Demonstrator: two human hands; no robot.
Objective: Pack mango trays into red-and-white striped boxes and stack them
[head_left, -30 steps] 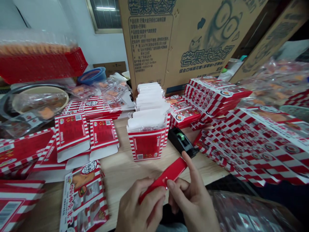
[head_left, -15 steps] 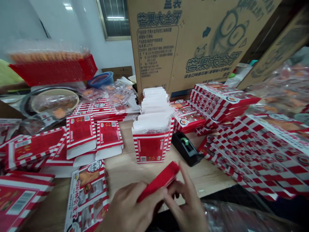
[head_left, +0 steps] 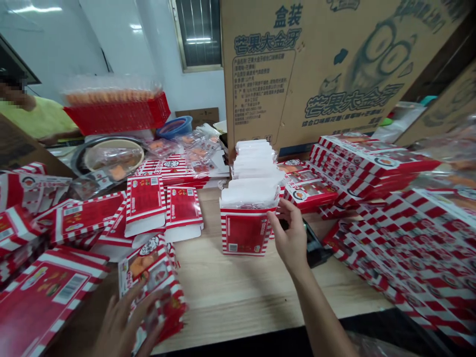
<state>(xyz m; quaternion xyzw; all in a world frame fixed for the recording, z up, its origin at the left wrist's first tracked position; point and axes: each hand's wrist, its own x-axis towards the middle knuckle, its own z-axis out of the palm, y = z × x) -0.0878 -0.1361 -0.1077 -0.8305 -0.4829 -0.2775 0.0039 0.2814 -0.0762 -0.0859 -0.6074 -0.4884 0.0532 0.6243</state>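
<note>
A row of upright red-and-white striped boxes with raised white flaps stands mid-table. My right hand (head_left: 292, 235) reaches to the front box (head_left: 246, 233), its thumb against the right edge and its fingers behind that edge. Clear wrapping shows in the box's open top. Low on the left, my left hand (head_left: 124, 317) is slightly blurred, fingers spread over a small stack of windowed candy boxes (head_left: 169, 285). Whether its fingertips press on the top box is hard to see. A black tape dispenser (head_left: 318, 250) sits partly hidden behind my right wrist.
Striped boxes (head_left: 420, 258) are stacked high on the right. More flat boxes (head_left: 145, 198) lie piled on the left. Behind stand a large cardboard carton (head_left: 267, 99), a red basket (head_left: 119, 116) and a blue bowl (head_left: 174, 127). A person in yellow (head_left: 40, 116) is at far left.
My hands have parted from the small red box they held together. The left moved left to the windowed boxes, the right forward to the front upright box. The view has shifted left.
</note>
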